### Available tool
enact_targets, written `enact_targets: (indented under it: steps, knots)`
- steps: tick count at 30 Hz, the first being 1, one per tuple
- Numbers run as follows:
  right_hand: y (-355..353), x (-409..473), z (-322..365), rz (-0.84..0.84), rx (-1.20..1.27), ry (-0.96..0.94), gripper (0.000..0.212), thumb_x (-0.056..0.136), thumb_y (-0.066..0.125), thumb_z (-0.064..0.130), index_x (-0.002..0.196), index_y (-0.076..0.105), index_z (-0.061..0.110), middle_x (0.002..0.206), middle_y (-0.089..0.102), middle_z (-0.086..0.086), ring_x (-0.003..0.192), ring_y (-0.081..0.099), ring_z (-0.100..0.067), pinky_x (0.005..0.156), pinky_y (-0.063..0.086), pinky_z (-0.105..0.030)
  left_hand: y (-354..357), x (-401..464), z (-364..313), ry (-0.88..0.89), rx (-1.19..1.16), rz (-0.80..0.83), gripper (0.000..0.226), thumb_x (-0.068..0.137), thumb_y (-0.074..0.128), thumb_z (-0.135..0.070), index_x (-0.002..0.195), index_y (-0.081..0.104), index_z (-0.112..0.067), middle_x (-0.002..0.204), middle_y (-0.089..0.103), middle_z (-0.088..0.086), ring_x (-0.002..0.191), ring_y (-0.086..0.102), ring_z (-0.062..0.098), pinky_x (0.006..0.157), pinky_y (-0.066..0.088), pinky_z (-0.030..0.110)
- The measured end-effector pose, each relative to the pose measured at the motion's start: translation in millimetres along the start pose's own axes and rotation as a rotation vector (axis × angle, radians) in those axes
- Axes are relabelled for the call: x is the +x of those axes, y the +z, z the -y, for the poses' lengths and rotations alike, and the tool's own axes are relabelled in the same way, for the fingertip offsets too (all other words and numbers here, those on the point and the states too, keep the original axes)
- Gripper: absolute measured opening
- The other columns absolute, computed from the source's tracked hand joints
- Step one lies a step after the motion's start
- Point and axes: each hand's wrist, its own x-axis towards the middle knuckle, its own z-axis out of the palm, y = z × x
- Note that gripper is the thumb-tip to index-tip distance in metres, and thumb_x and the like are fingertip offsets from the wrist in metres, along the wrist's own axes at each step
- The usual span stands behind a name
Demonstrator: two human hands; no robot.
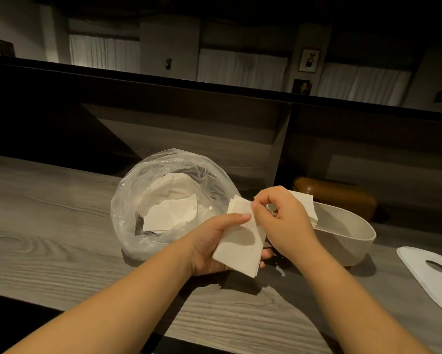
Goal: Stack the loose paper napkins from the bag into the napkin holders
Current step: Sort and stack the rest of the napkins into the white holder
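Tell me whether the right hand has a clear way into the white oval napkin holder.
Probably yes: the right hand hovers beside the white oval napkin holder, whose top is open; its white lid lies apart on the table.

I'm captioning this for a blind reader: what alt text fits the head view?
Both hands hold a small stack of white napkins above a grey wooden table, left hand beneath, right hand pinching the top edge. A clear plastic bag of napkins sits behind, a white holder to the right.
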Motion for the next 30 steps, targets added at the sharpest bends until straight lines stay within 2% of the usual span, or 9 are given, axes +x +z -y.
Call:
enact_targets:
  steps: [3,7,10,12,15,18,22,26,30]
  knots:
    - [1,1,-2,-0.044,0.044,-0.020,0.016,0.094,0.063,0.024,0.090,0.050,0.034,0.098,0.049,0.018,0.092,0.052,-0.003,0.071,0.044,-0.015,5,-3,-1,0.046,0.014,-0.085,0.062,0.077,0.072,-0.018,0.134,0.047,-0.014,0.109,0.064,0.021,0.092,0.069,0.032,0.083,0.057,0.047]
    - [-17,6,-6,-0.224,0.253,0.063,0.011,0.094,0.060,0.031,0.102,0.054,0.028,0.100,0.058,0.009,0.093,0.058,-0.010,0.076,0.052,-0.027,22,-3,-10,0.292,0.032,-0.240,0.048,0.082,0.063,-0.024,0.129,0.052,-0.021,0.117,0.066,0.015,0.107,0.064,0.032,0.087,0.056,0.045]
    - [-30,6,-2,0.014,0.555,0.185,0.031,0.082,0.058,0.054,0.101,0.060,0.029,0.098,0.068,0.004,0.095,0.065,-0.016,0.081,0.056,-0.033,45,2,-22,0.394,0.102,-0.255,0.021,0.094,0.056,-0.025,0.115,0.056,-0.024,0.101,0.066,0.007,0.094,0.065,0.025,0.070,0.057,0.034]
    - [-36,3,1,0.167,0.614,0.242,0.036,0.075,0.058,0.057,0.101,0.063,0.033,0.096,0.072,0.008,0.095,0.068,-0.014,0.079,0.057,-0.030,59,12,-31,0.399,0.174,-0.264,0.023,0.096,0.056,-0.027,0.118,0.057,-0.021,0.101,0.067,0.006,0.095,0.066,0.023,0.075,0.058,0.034]
    - [-53,8,-4,0.053,0.701,0.324,0.027,0.086,0.063,0.039,0.109,0.064,0.025,0.099,0.072,0.004,0.094,0.069,-0.017,0.071,0.056,-0.029,66,35,-34,0.469,0.239,-0.354,0.025,0.099,0.050,-0.039,0.112,0.062,-0.021,0.108,0.068,0.003,0.100,0.065,0.021,0.088,0.053,0.035]
    - [-82,16,-23,-0.201,0.783,0.457,0.020,0.093,0.062,0.029,0.112,0.060,0.023,0.107,0.067,-0.001,0.098,0.065,-0.021,0.074,0.057,-0.036,49,53,-20,0.635,0.627,-0.584,0.016,0.102,0.047,-0.035,0.106,0.061,-0.027,0.101,0.062,-0.010,0.094,0.057,0.011,0.075,0.045,0.021]
    - [-99,20,-52,-0.286,0.576,0.565,0.022,0.095,0.062,0.029,0.115,0.056,0.022,0.112,0.061,-0.001,0.107,0.057,-0.022,0.095,0.051,-0.047,34,58,-4,0.529,1.273,-0.605,0.013,0.101,0.051,-0.027,0.114,0.055,-0.029,0.108,0.054,-0.013,0.091,0.056,0.006,0.081,0.052,0.021]
    - [-100,23,-62,-0.247,0.538,0.691,0.032,0.094,0.063,0.020,0.125,0.054,0.019,0.120,0.059,-0.005,0.110,0.056,-0.026,0.095,0.051,-0.049,30,58,-1,0.492,1.435,-0.478,0.025,0.099,0.053,-0.023,0.123,0.052,-0.031,0.141,0.038,-0.011,0.115,0.047,0.005,0.093,0.043,0.018]
    - [-107,23,-67,-0.266,0.650,0.726,0.030,0.094,0.060,0.012,0.118,0.046,0.023,0.105,0.057,-0.002,0.098,0.057,-0.023,0.087,0.052,-0.045,32,56,-2,0.489,1.448,-0.483,0.022,0.097,0.055,-0.028,0.119,0.056,-0.029,0.137,0.039,-0.010,0.110,0.044,0.004,0.090,0.043,0.017]
